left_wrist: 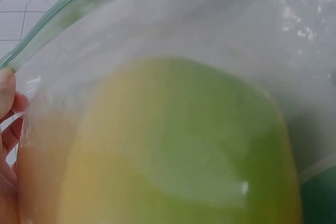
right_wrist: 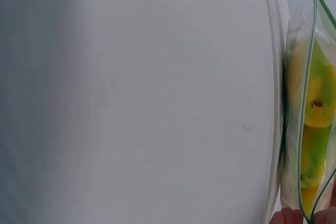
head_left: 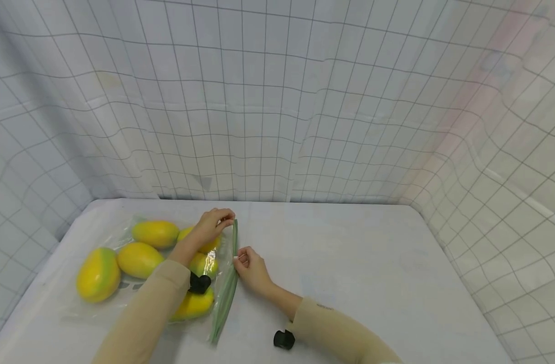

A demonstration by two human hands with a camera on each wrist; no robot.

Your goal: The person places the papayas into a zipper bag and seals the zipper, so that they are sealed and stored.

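A clear zip bag (head_left: 83, 311) lies on the table with several yellow-green mangoes (head_left: 98, 275) inside. Its green zip strip (head_left: 224, 308) runs along the right side. My left hand (head_left: 213, 222) pinches the far end of that strip, its forearm crossing above the bag. Lower down the strip, my right hand (head_left: 252, 273) pinches it between thumb and fingers. In the right wrist view, the two green zip edges (right_wrist: 303, 129) stand apart above the pinching fingers (right_wrist: 286, 216). A mango (left_wrist: 184, 145) fills much of the left wrist view behind the clear plastic.
The white table (head_left: 350, 263) extends to the right of the bag. Grid-patterned white curtains (head_left: 277, 126) hang behind it and at both sides. A black wrist mount (head_left: 284, 339) sits by the right sleeve, another (head_left: 200, 283) by the left.
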